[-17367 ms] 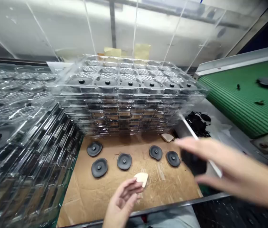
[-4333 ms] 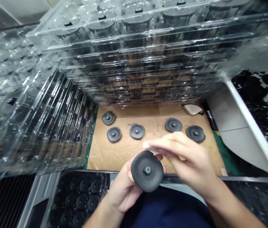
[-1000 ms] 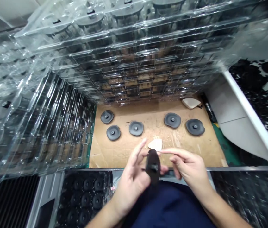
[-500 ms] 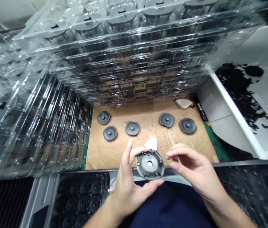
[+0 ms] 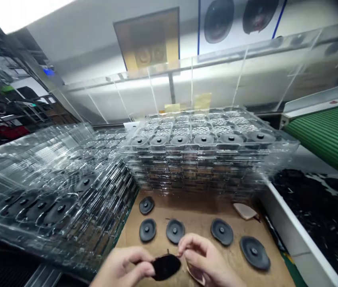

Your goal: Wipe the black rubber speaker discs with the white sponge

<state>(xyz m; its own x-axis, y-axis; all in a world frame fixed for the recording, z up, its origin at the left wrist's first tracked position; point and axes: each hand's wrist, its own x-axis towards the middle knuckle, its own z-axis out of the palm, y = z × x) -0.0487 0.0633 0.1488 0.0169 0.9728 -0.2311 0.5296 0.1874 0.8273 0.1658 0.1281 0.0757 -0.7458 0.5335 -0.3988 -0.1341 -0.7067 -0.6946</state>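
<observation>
Both hands, left hand (image 5: pixel 121 269) and right hand (image 5: pixel 209 263), pinch one black disc (image 5: pixel 165 266) near the cardboard sheet (image 5: pixel 198 223); five discs lie there, top tray (image 5: pixel 204 137) one row filled

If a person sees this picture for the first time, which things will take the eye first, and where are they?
First, the tall stack of clear plastic trays in the middle, its top tray carrying a front row of round black discs. A second, leaning pile of clear trays fills the left side. At the bottom edge, the left hand and right hand hold one flat black disc over the brown cardboard sheet, where five loose black discs lie.
</observation>
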